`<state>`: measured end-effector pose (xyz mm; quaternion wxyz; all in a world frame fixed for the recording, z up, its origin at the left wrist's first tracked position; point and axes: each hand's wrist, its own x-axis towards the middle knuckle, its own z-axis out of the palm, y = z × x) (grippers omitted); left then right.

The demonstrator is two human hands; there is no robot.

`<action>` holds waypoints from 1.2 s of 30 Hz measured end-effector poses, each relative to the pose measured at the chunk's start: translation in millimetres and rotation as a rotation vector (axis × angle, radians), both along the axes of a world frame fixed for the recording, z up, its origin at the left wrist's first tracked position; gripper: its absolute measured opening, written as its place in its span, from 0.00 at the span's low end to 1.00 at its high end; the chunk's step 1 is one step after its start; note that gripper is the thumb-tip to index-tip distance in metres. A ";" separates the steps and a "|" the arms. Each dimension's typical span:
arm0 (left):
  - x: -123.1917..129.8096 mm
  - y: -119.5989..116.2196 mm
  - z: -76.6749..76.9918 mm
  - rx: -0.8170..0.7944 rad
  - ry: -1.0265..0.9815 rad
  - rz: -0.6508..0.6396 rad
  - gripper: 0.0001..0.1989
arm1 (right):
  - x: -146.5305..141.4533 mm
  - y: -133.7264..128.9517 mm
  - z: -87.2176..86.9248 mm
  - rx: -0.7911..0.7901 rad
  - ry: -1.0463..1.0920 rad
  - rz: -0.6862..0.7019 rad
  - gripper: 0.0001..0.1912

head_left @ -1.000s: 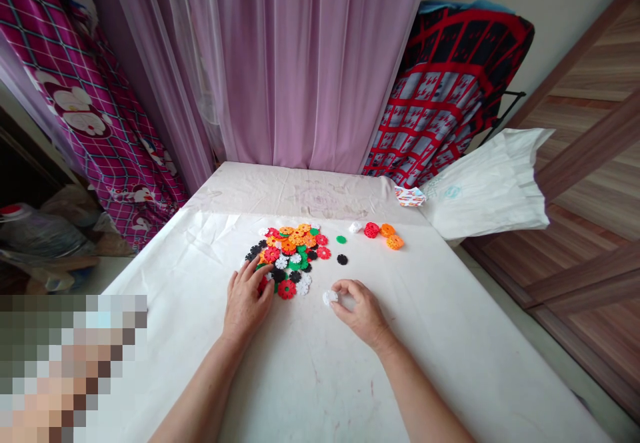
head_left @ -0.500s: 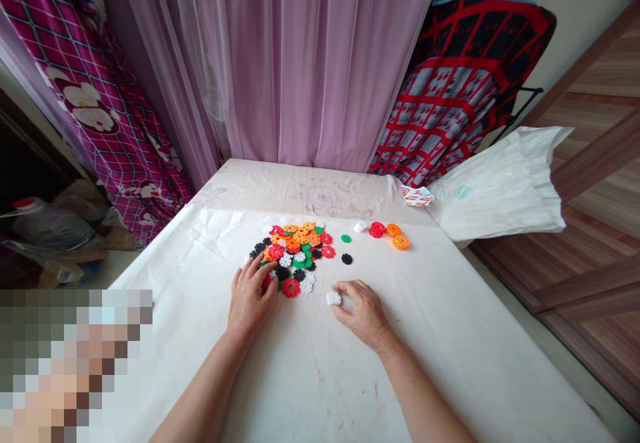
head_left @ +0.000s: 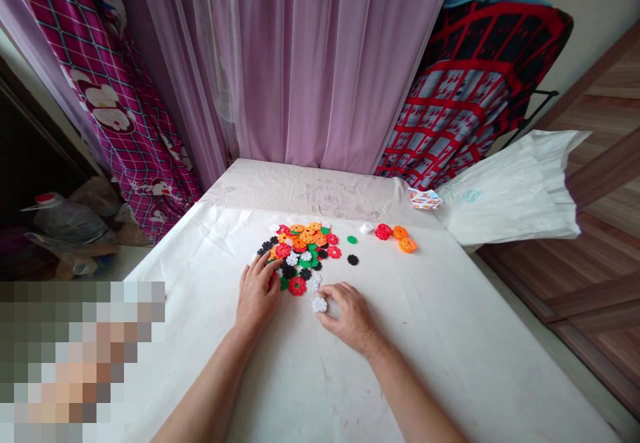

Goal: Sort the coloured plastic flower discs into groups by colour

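Observation:
My right hand (head_left: 349, 313) pinches a white snowflake disc (head_left: 319, 305) between thumb and fingers, just above the tablecloth; it may be more than one disc together. My left hand (head_left: 260, 293) lies on the near left edge of a pile of plastic snowflake discs (head_left: 299, 244), fingers spread over some of them. What lies under its fingertips is hidden. The pile mixes orange, red, white, black and green pieces. A red disc (head_left: 297, 287) and a white disc (head_left: 314, 282) lie at its near edge, between my hands.
A green disc (head_left: 352, 239) and a black disc (head_left: 353, 260) lie right of the pile. Farther right are a white cluster (head_left: 367, 228), a red cluster (head_left: 383, 231) and orange clusters (head_left: 407, 245). A white bag (head_left: 520, 189) hangs over the table's right edge. A blurred patch covers the lower left.
My right hand has moved left, toward the pile, with the white disc in its fingers. My left hand stays at the pile's edge. The whole view has shifted slightly.

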<state>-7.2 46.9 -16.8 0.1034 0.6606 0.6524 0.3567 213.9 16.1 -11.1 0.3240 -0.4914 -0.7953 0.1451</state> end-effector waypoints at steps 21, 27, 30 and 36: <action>-29.3 12.7 -0.8 0.037 -0.159 0.109 0.16 | -29.4 26.7 10.0 -0.080 -0.037 -0.294 0.10; -29.8 14.7 -4.5 0.088 -0.149 0.094 0.16 | -5.7 4.9 7.9 -0.088 0.030 -0.224 0.11; -29.8 14.6 -3.4 0.084 -0.142 0.087 0.16 | -8.5 -5.9 4.7 -0.010 -0.018 -0.180 0.12; -30.3 13.7 -0.2 0.058 -0.142 0.085 0.15 | -14.8 -7.7 3.7 0.050 -0.092 -0.156 0.14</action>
